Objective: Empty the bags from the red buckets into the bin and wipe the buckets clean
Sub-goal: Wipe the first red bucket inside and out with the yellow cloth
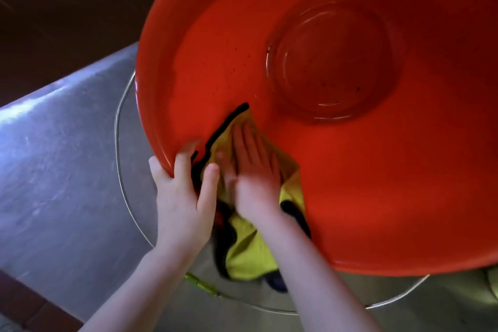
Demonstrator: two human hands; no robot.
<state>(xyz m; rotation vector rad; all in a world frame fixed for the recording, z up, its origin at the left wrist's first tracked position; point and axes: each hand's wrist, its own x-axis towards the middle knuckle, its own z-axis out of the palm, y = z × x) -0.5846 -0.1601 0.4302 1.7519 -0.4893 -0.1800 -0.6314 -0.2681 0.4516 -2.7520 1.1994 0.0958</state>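
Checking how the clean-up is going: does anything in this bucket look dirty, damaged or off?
No damage shows. Small dark specks dot the bottom and inner wall of the red bucket, so it is not yet clean. The left hand grips the rim and the right hand presses the yellow cloth flat on the near wall.

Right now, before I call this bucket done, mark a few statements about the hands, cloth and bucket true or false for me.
1. The left hand grips the rim of the bucket. True.
2. The right hand lies flat on the cloth against the inside wall. True.
3. The cloth is blue. False: it is yellow with black edging.
4. A bag lies in the bucket. False: no bag shows, only dark specks on the bottom.
5. The bucket rests on wood. False: a metal surface lies under it.
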